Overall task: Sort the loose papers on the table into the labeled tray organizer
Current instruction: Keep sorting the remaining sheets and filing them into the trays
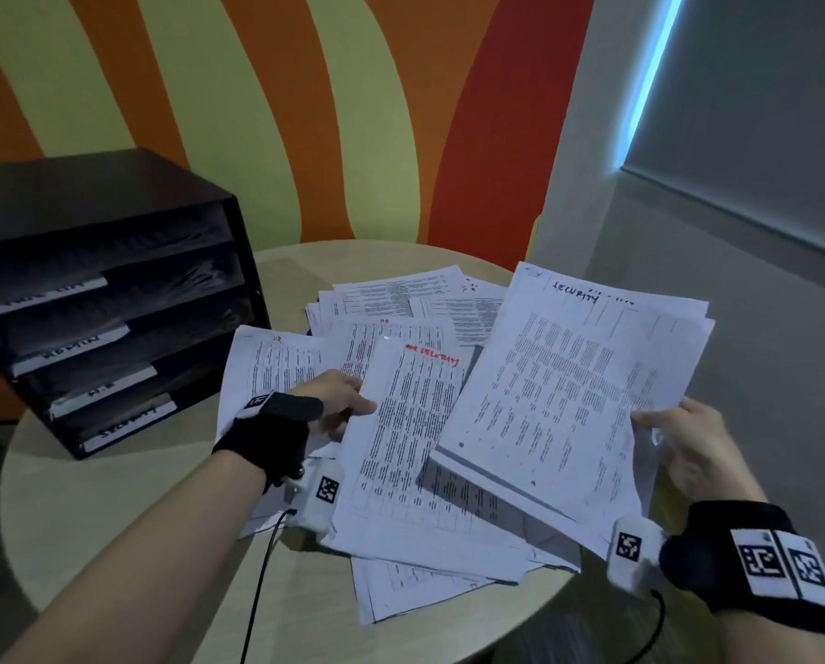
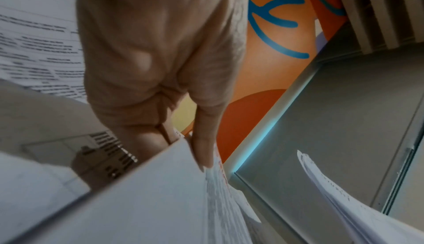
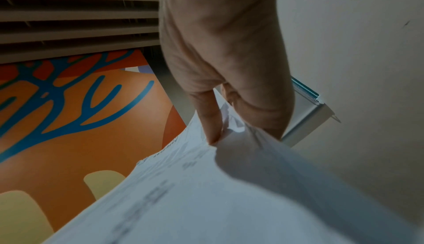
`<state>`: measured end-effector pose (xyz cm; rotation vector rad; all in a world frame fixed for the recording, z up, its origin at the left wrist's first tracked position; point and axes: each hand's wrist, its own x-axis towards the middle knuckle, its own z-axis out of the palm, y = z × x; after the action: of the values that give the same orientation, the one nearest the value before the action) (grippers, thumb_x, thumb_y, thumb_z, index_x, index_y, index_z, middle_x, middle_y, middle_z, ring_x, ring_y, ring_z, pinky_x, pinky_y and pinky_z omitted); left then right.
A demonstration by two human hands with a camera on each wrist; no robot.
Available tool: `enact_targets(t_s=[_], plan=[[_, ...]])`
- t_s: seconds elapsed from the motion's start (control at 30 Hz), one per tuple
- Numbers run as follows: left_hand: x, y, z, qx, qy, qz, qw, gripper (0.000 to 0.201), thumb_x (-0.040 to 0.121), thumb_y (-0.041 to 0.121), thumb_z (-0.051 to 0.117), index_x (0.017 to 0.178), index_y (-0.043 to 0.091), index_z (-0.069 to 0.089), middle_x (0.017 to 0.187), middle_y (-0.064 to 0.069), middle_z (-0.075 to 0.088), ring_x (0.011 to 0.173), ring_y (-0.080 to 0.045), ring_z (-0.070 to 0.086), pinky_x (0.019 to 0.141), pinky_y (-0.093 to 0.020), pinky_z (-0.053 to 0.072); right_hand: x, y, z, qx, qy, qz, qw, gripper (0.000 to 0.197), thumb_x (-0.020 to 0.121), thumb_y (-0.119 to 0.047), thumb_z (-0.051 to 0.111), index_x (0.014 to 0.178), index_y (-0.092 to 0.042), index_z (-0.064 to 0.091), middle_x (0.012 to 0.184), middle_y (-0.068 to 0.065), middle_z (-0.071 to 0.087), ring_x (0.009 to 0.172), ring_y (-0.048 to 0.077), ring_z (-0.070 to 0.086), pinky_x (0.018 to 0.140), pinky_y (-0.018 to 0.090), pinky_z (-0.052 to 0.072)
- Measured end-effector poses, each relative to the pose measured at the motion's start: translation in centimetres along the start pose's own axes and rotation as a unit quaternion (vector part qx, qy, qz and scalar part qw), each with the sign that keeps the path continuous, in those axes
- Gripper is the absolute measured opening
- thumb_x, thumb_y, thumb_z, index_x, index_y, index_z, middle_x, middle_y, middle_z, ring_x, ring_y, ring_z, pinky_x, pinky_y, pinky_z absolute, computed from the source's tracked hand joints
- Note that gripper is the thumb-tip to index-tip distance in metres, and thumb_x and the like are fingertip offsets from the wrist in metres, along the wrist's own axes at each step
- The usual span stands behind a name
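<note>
My right hand (image 1: 659, 424) holds a thin stack of printed papers (image 1: 573, 385) headed "SECURITY" in black, lifted above the table; in the right wrist view its fingers (image 3: 211, 121) pinch that stack's edge (image 3: 206, 184). My left hand (image 1: 348, 402) pinches the left edge of a sheet (image 1: 401, 424) marked in red "SECURITY", which lies tilted over the heap; the left wrist view shows its fingers (image 2: 204, 148) on that sheet (image 2: 149, 202). Several more loose papers (image 1: 391, 299), some marked "HR" in red, lie spread on the table. The black tray organizer (image 1: 104, 299) stands at the left with white labels on its shelves.
The round pale wooden table (image 1: 113, 510) has its curved front edge close to me. The organizer's bottom shelf label (image 1: 133, 424) reads "SECURITY". A striped orange and green wall rises behind, and a grey wall stands at the right. A black cable (image 1: 262, 567) hangs from my left wrist.
</note>
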<state>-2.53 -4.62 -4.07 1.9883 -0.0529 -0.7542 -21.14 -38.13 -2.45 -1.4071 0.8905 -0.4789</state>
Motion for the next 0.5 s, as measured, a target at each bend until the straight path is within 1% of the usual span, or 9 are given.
enact_targets(t_s=[0.07, 0.1, 0.17, 0.23, 0.27, 0.33, 0.43, 0.47, 0.5], plan=[[0.0, -0.3, 0.3, -0.005, 0.008, 0.023, 1.0, 0.019, 0.094, -0.006, 0.051, 0.11, -0.007, 0.062, 0.077, -0.018, 0.061, 0.043, -0.02, 0.051, 0.043, -0.021, 0.038, -0.6, -0.1, 1.0, 0.014, -0.043, 0.006, 0.999, 0.025, 0.086, 0.014, 0.056, 0.103, -0.003, 0.064, 0.108, 0.013, 0.065, 0.093, 0.03, 0.062, 0.086, 0.039, 0.047], [0.0, -0.2, 0.5, -0.021, 0.011, 0.041, 0.999, 0.021, 0.095, -0.008, 0.047, 0.109, -0.005, 0.063, 0.081, -0.019, 0.061, 0.051, -0.021, 0.055, 0.049, -0.024, 0.041, -0.9, -0.1, 1.7, 0.022, -0.066, 0.011, 0.998, 0.023, 0.087, 0.013, 0.057, 0.098, -0.006, 0.065, 0.105, 0.011, 0.067, 0.093, 0.03, 0.064, 0.088, 0.042, 0.05], [0.1, -0.3, 0.7, -0.07, 0.013, 0.074, 0.995, 0.029, 0.094, -0.012, 0.041, 0.109, -0.002, 0.063, 0.09, -0.018, 0.063, 0.068, -0.022, 0.06, 0.063, -0.026, 0.045, -1.1, 0.4, 3.0, 0.028, -0.097, 0.026, 0.995, 0.022, 0.089, 0.01, 0.057, 0.102, -0.005, 0.064, 0.102, 0.011, 0.069, 0.094, 0.032, 0.066, 0.091, 0.047, 0.051], [-0.1, -0.3, 0.9, -0.119, 0.01, 0.092, 0.989, 0.037, 0.093, -0.014, 0.036, 0.114, 0.001, 0.063, 0.097, -0.019, 0.067, 0.076, -0.023, 0.063, 0.066, -0.025, 0.048, -1.4, 1.3, 4.5, -0.008, -0.105, 0.026, 0.994, 0.024, 0.089, 0.008, 0.058, 0.111, 0.0, 0.063, 0.105, 0.014, 0.07, 0.098, 0.034, 0.066, 0.089, 0.046, 0.053], [0.0, -0.3, 0.9, -0.134, 0.009, 0.104, 0.985, 0.04, 0.093, -0.015, 0.035, 0.117, 0.001, 0.063, 0.1, -0.02, 0.068, 0.081, -0.024, 0.062, 0.067, -0.027, 0.048, -1.5, 1.7, 5.2, -0.032, -0.107, 0.017, 0.994, 0.027, 0.089, 0.007, 0.058, 0.115, 0.002, 0.063, 0.107, 0.014, 0.069, 0.1, 0.035, 0.065, 0.084, 0.043, 0.053], [-0.3, -0.1, 0.9, -0.142, 0.004, 0.123, 0.982, 0.042, 0.092, -0.015, 0.034, 0.117, 0.001, 0.064, 0.09, -0.015, 0.07, 0.073, -0.021, 0.062, 0.063, -0.023, 0.048, -1.6, 2.4, 6.0, -0.054, -0.111, -0.003, 0.992, 0.03, 0.088, 0.008, 0.057, 0.117, 0.003, 0.062, 0.11, 0.014, 0.068, 0.103, 0.033, 0.064, 0.08, 0.036, 0.052], [-1.1, 0.6, 0.9, -0.123, 0.001, 0.131, 0.984, 0.033, 0.096, -0.009, 0.036, 0.113, 0.0, 0.063, 0.077, -0.014, 0.062, 0.057, -0.017, 0.052, 0.05, -0.018, 0.039, -1.8, 2.5, 6.7, -0.051, -0.124, -0.02, 0.991, 0.031, 0.089, 0.006, 0.056, 0.118, -0.001, 0.063, 0.112, 0.011, 0.069, 0.103, 0.03, 0.064, 0.095, 0.042, 0.05], [-1.2, 0.7, 0.9, -0.113, -0.001, 0.136, 0.984, 0.028, 0.099, -0.004, 0.037, 0.111, 0.0, 0.062, 0.074, -0.012, 0.059, 0.051, -0.015, 0.048, 0.046, -0.017, 0.035, -2.1, 2.4, 6.9, -0.048, -0.135, -0.024, 0.989, 0.031, 0.09, 0.005, 0.055, 0.119, -0.002, 0.063, 0.114, 0.01, 0.069, 0.104, 0.029, 0.064, 0.097, 0.043, 0.049], [-1.7, 1.0, 1.1, -0.117, -0.016, 0.136, 0.984, 0.025, 0.102, 0.004, 0.038, 0.112, 0.001, 0.061, 0.076, -0.009, 0.059, 0.049, -0.013, 0.05, 0.046, -0.018, 0.037, -2.2, 2.3, 7.2, -0.047, -0.146, -0.027, 0.988, 0.032, 0.09, 0.005, 0.054, 0.12, -0.004, 0.063, 0.114, 0.008, 0.069, 0.104, 0.028, 0.064, 0.097, 0.043, 0.049]])
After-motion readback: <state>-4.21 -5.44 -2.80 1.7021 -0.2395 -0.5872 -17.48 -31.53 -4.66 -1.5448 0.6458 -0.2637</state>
